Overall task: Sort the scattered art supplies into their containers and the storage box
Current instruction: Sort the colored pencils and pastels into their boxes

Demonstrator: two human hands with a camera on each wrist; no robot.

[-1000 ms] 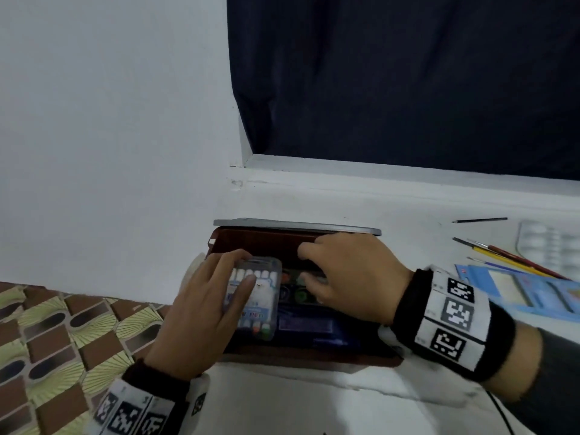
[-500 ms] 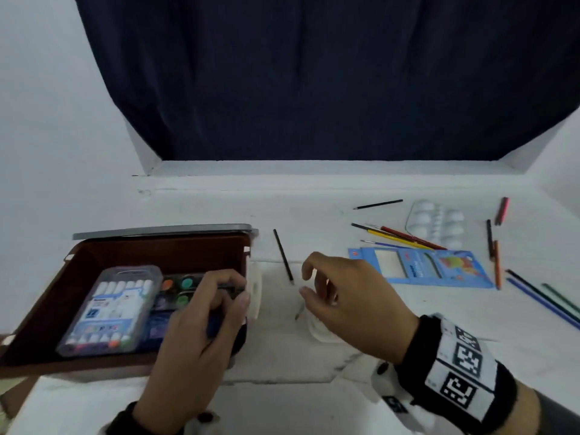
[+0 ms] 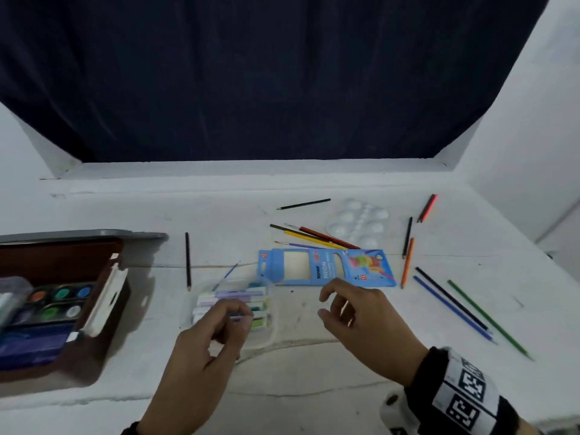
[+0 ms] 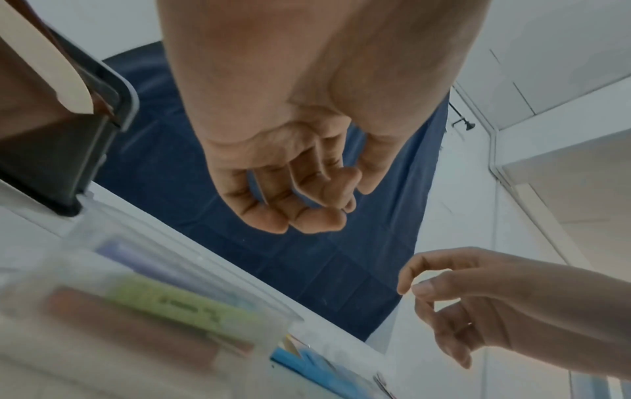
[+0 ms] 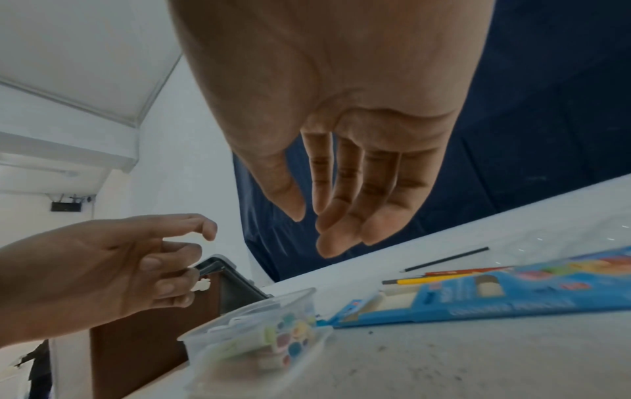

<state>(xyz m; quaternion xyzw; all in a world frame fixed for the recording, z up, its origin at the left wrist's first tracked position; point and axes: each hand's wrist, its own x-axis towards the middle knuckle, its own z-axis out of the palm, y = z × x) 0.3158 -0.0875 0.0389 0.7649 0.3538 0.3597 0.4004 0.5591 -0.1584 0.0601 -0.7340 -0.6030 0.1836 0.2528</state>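
A clear plastic case of pastel markers lies on the white table just right of the brown storage box. My left hand hovers over the case with loosely curled fingers that hold nothing; the left wrist view shows the left hand empty above the case. To the case's right, my right hand hangs empty and relaxed, near the front edge of a blue pencil box. In the right wrist view the right hand is above the table, with the case lower left.
The storage box holds a watercolour set and another marker case. Loose coloured pencils lie right of the pencil box, brushes and pencils behind it, and a white paint palette further back. A black pencil lies beside the box.
The view has swung right, away from the storage box. My left hand has left the box and now hovers over the clear marker case. My right hand has shifted right of that case.
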